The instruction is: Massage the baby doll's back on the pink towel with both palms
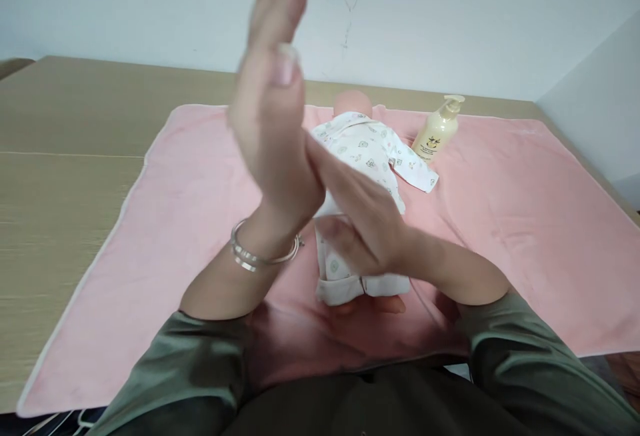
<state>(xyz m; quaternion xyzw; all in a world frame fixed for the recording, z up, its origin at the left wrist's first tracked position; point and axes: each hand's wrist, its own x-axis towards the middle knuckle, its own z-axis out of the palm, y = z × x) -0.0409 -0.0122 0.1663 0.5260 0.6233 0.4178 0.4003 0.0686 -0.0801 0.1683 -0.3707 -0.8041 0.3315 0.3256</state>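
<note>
My left hand (275, 103) is raised upright in the middle, its fingers stretched up and slightly blurred, with nothing seen in it. My right hand (367, 216) reaches across with fingers extended, their tips touching the heel of my left hand near the wrist. Behind and below both hands lies a baby doll (363, 149) in white printed clothes, partly covered by them. Its head points to the wall and its feet toward me. A cream pump bottle (436, 131) leans or lies beside the doll's sleeve.
A pink blanket (500, 223) is spread under the doll and the bottle. Around it shows the wooden table (75, 189). A pale wall (150, 16) rises behind the table's far edge, and another wall stands at the right.
</note>
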